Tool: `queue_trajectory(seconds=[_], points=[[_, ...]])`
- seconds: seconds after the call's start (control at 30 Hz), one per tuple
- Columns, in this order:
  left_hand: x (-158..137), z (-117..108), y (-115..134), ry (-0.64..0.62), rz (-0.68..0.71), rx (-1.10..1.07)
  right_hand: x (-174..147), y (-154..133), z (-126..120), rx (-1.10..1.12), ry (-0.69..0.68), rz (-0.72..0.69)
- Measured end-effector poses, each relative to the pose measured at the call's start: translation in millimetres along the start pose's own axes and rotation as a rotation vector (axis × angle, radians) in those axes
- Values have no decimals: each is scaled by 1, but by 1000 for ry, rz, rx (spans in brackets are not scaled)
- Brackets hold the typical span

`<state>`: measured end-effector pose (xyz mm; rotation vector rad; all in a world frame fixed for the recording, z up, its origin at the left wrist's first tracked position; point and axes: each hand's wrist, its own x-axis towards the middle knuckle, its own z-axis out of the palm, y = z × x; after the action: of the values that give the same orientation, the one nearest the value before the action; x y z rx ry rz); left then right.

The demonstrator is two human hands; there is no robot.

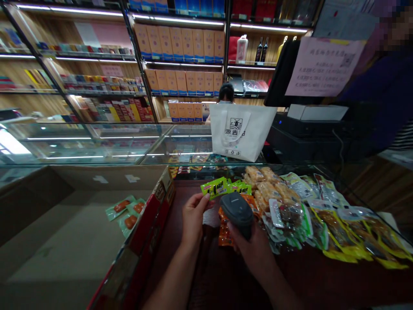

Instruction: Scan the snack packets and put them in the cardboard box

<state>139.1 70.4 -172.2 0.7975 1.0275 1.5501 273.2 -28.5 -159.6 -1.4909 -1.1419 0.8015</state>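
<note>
My left hand [195,215] pinches the lower edge of a bright green snack packet [215,188] above the dark red counter. Wrapped in my right hand [253,247] is a dark grey barcode scanner [237,209], its head pointing toward the packet. More green packets [240,187] lie just behind the scanner. Orange packets [225,234] sit under and beside it, partly covered by my hand. To the right are clear-wrapped golden snack packs [274,191], green-edged clear packs [288,219] and yellow-edged packs [337,232].
An open cardboard box [80,241] with several small packs [130,221] stands on the left. Behind the counter goods are a white paper bag [240,133], a glass display case [155,144] and a monitor [280,73]. One person [226,92] is behind the bag, another [383,86] at right.
</note>
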Motion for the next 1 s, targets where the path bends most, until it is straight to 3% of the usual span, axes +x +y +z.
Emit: queue_trajectory(seconds=[0.23,0.5,0.67,1.0], points=[[8,-3,-9,18,-8,-37,-2,6,-7,168,-9,42],[26,-12,-22,108,-199,-95,-11,17,-39,347,74,162],[27,-6,-29,73,-287,-2,-26,25,-54,250,49,120],[36,11,-30,-7,-292,223,-53,48,-71,189,-54,204]])
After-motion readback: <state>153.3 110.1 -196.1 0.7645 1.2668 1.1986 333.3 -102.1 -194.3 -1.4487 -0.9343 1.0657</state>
